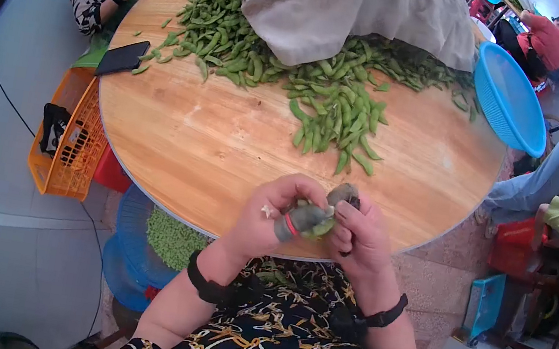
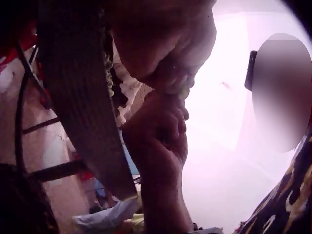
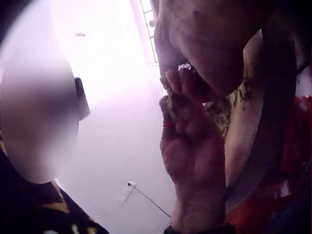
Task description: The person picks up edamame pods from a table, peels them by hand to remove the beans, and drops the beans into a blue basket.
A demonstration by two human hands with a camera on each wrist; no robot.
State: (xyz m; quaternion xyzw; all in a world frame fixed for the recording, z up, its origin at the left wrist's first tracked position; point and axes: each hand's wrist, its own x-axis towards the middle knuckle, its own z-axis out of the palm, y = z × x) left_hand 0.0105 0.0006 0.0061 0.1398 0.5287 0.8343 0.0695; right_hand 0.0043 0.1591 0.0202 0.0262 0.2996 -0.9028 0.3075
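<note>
Both hands meet above the near edge of the round wooden table (image 1: 183,137). My left hand (image 1: 258,218) holds a green soybean pod (image 1: 321,228) between its curled fingers and its thumb, which wears a grey cover with a red band. My right hand (image 1: 370,240) pinches the same pod from the other side; a grey cover (image 1: 345,194) sits on one of its fingers. In the right wrist view a strip of the green pod (image 3: 170,105) shows between the hands, much of it hidden by fingers. Beyond them lies a loose heap of soybean pods (image 1: 340,115).
A grey cloth (image 1: 364,9) covers part of the pod heap. A blue basket (image 1: 507,97) leans at the table's right edge, and a black phone (image 1: 122,58) lies at the left. Below stand an orange crate (image 1: 80,143) and a blue basket of shelled beans (image 1: 171,238). Other people sit around.
</note>
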